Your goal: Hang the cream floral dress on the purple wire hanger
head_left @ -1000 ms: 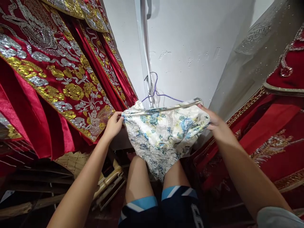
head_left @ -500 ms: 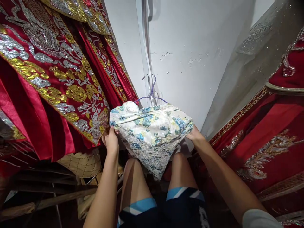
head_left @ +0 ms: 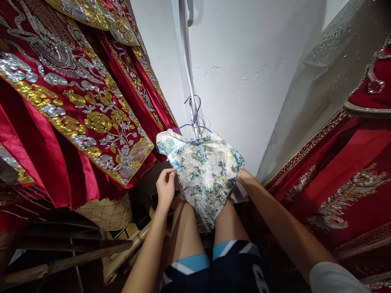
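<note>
A short-sleeved white blouse [head_left: 204,171] with blue and yellow flowers hangs in front of me on a thin purple hanger [head_left: 196,118]. My left hand [head_left: 165,188] is closed in a pinch at the blouse's left side edge, just under the sleeve [head_left: 166,142]. On the other side, my right hand [head_left: 244,179] reaches in at the right sleeve. Its fingers are hidden by the cloth, so their hold does not show. The blouse's lower part tapers down between my knees.
Red garments with gold and silver sequin embroidery [head_left: 100,122] hang at the left. More red beaded clothing [head_left: 345,179] is close on the right, beside a sheer plastic cover [head_left: 305,89]. A white wall [head_left: 238,49] stands behind, and wooden poles [head_left: 76,258] lie low at the left.
My left hand has moved right and slightly down from the sleeve to the blouse's side edge. The left sleeve now hangs free, and the cloth is less stretched sideways.
</note>
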Demonstrator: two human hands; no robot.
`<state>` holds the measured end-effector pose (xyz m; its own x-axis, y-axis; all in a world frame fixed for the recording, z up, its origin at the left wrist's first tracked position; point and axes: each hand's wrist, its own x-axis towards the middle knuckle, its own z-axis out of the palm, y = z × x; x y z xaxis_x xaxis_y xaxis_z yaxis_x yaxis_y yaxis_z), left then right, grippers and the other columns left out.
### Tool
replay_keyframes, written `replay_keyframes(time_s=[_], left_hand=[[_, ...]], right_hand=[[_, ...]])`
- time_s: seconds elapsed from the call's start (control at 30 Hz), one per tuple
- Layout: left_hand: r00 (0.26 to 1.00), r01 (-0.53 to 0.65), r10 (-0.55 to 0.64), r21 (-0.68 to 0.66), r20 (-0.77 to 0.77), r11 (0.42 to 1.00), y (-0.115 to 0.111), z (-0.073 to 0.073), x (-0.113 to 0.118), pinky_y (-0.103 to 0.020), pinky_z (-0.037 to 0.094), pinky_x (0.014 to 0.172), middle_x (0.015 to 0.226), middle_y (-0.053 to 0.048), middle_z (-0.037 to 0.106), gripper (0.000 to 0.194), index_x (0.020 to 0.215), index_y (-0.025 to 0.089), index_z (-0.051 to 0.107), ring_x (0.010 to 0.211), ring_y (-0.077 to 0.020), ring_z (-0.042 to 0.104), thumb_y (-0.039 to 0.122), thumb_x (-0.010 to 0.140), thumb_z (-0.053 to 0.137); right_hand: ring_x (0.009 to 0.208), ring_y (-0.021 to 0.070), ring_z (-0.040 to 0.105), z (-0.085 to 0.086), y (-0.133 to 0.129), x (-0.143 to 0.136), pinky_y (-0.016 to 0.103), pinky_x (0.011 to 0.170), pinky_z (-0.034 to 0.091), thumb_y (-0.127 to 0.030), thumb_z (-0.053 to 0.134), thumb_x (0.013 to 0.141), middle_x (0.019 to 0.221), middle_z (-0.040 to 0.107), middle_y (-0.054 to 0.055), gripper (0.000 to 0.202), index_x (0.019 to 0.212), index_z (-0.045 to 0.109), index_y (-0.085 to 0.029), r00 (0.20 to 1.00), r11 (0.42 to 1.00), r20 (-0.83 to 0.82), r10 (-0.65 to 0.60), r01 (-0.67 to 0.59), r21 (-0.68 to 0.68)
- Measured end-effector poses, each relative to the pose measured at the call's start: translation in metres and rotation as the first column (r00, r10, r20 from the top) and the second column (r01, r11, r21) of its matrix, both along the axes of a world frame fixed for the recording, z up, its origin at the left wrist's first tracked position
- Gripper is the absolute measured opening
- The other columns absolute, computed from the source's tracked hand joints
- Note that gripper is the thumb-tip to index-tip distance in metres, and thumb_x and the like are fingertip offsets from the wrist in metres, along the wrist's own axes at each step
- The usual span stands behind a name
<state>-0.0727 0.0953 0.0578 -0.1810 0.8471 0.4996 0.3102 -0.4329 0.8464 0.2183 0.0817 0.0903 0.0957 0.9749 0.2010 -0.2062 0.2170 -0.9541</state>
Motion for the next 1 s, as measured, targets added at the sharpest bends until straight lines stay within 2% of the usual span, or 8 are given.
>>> replay_keyframes(time_s=[0.1, 0.33, 0.53, 0.7, 0.77, 0.87, 0.93, 1.0], left_hand=[[1.0, 0.022, -0.022, -0.027, 0.004, 0.999, -0.002, 0.005, -0.007, -0.032, 0.048, 0.085, 0.096, -0.007, 0.066, 0.022, 0.097, 0.017, 0.065, 0.091, -0.0203, 0.062, 0.035, 0.087, 0.057], [0.999, 0.03, -0.029, 0.04, -0.012, 0.999, -0.002, 0.024, 0.011, -0.032, 0.049, 0.088, 0.106, -0.009, 0.065, 0.024, 0.107, 0.018, 0.061, 0.095, -0.0201, 0.062, 0.033, 0.089, 0.057], [0.937, -0.017, 0.14, 0.358, -0.32, 0.933, -0.019, 0.076, 0.021, -0.045, 0.034, 0.112, 0.14, -0.014, 0.047, 0.05, 0.137, 0.023, 0.047, 0.133, -0.0289, 0.044, 0.034, 0.09, 0.059], [0.808, 0.051, 0.207, 0.416, -0.552, 0.908, -0.026, 0.118, 0.021, -0.061, 0.008, 0.118, 0.157, -0.014, 0.027, 0.079, 0.149, 0.028, 0.034, 0.148, -0.0401, 0.016, 0.038, 0.079, 0.07], [0.763, 0.13, 0.147, 0.372, -0.63, 0.919, -0.024, 0.112, 0.024, -0.065, 0.002, 0.117, 0.15, -0.016, 0.036, 0.086, 0.15, 0.028, 0.031, 0.145, -0.0416, 0.022, 0.036, 0.075, 0.072], [0.755, 0.305, -0.008, 0.34, -0.656, 0.89, -0.024, 0.071, 0.036, -0.064, 0.015, 0.116, 0.132, -0.016, 0.048, 0.085, 0.144, 0.023, 0.033, 0.129, -0.0364, 0.043, 0.037, 0.071, 0.073], [0.805, 0.401, -0.147, 0.344, -0.574, 0.849, -0.024, 0.035, 0.05, -0.058, 0.036, 0.107, 0.123, -0.016, 0.051, 0.076, 0.137, 0.022, 0.037, 0.119, -0.0329, 0.05, 0.039, 0.073, 0.074], [0.891, 0.362, -0.237, 0.29, -0.387, 0.886, -0.021, 0.007, 0.066, -0.053, 0.045, 0.1, 0.117, -0.014, 0.054, 0.054, 0.127, 0.024, 0.046, 0.112, -0.029, 0.054, 0.042, 0.081, 0.068]], right_hand=[[0.087, 0.0288, 0.07, 0.02, 0.0, 0.014, 0.041, 0.077, 0.056, -0.069, 0.067, 0.071, 0.081, 0.074, 0.008, 0.054, 0.094, 0.072, -0.02, 0.999, 0.999, -0.035, 0.039, -0.039, 0.004], [0.077, 0.0222, 0.067, 0.067, -0.017, 0.012, 0.029, 0.066, 0.052, -0.06, 0.074, 0.074, 0.081, 0.074, 0.004, 0.045, 0.088, 0.074, -0.018, 0.975, 0.988, 0.221, 0.036, -0.068, 0.141], [0.077, 0.026, 0.07, 0.093, -0.032, 0.016, 0.032, 0.062, 0.054, -0.054, 0.079, 0.069, 0.078, 0.073, 0.007, 0.039, 0.089, 0.074, -0.021, 1.0, 0.994, -0.011, -0.021, 0.022, 0.108], [0.06, 0.0237, 0.065, 0.086, -0.091, 0.018, 0.03, 0.051, 0.048, -0.052, 0.079, 0.069, 0.066, 0.069, 0.006, 0.034, 0.082, 0.075, -0.02, 0.997, 0.997, 0.026, 0.075, -0.074, -0.024], [0.054, 0.0204, 0.059, 0.078, -0.12, 0.012, 0.028, 0.046, 0.04, -0.049, 0.077, 0.072, 0.065, 0.066, 0.005, 0.031, 0.077, 0.074, -0.019, 0.955, 0.961, 0.128, 0.268, -0.256, -0.108], [0.052, 0.0134, 0.046, 0.069, -0.15, -0.007, 0.026, 0.048, 0.032, -0.044, 0.068, 0.084, 0.06, 0.055, 0.001, 0.032, 0.065, 0.064, -0.018, 0.767, 0.829, 0.323, 0.555, -0.543, -0.134], [0.051, 0.0097, 0.033, 0.066, -0.156, -0.024, 0.026, 0.05, 0.025, -0.041, 0.061, 0.089, 0.054, 0.039, -0.003, 0.043, 0.054, 0.051, -0.018, 0.657, 0.771, 0.457, 0.599, -0.627, -0.11], [0.052, 0.0091, 0.029, 0.063, -0.153, -0.038, 0.026, 0.052, 0.024, -0.038, 0.057, 0.093, 0.054, 0.032, -0.004, 0.045, 0.054, 0.045, -0.018, 0.71, 0.837, 0.511, 0.483, -0.546, -0.033]])
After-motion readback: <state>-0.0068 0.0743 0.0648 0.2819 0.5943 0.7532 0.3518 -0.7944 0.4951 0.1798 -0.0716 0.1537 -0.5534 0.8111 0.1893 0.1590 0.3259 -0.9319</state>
